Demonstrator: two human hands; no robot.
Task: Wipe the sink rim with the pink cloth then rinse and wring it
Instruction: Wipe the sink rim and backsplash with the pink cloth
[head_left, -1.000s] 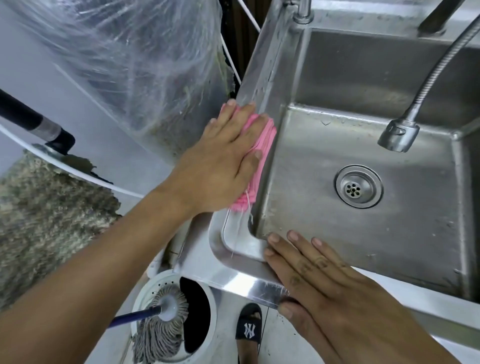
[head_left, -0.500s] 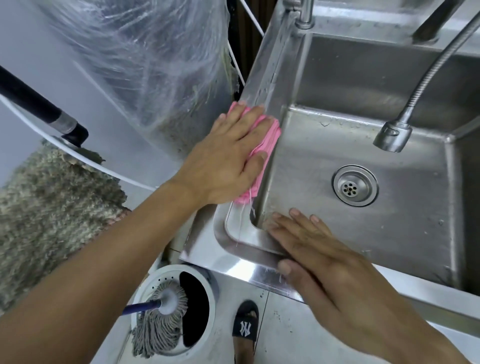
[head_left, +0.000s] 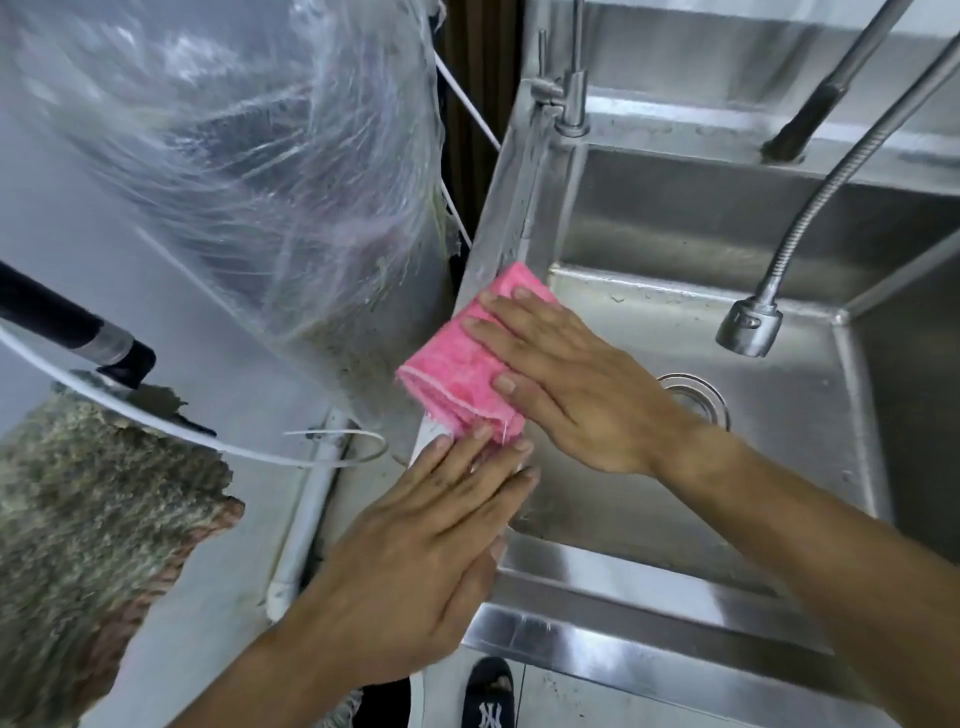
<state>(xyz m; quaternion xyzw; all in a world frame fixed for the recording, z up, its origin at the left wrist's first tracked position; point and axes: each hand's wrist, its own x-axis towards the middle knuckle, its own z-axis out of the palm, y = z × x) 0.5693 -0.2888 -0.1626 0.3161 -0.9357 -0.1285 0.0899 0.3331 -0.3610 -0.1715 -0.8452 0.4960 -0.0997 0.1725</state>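
right hand (head_left: 582, 384) flat on pink cloth (head_left: 457, 364), sink rim (head_left: 506, 228), left hand (head_left: 431, 540) touching cloth

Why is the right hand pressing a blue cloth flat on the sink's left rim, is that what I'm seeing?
Nearly. The cloth is pink, not blue, as the head view shows. The right hand does press it flat on the sink's left rim, fingers straight.

Clear plastic sheeting (head_left: 249, 171) hangs at left over a pale grey wall (head_left: 57, 244). White pipe (head_left: 306, 514) runs down beside it. Brown woven mat (head_left: 88, 530) lower left. Tiled floor (head_left: 566, 699) below
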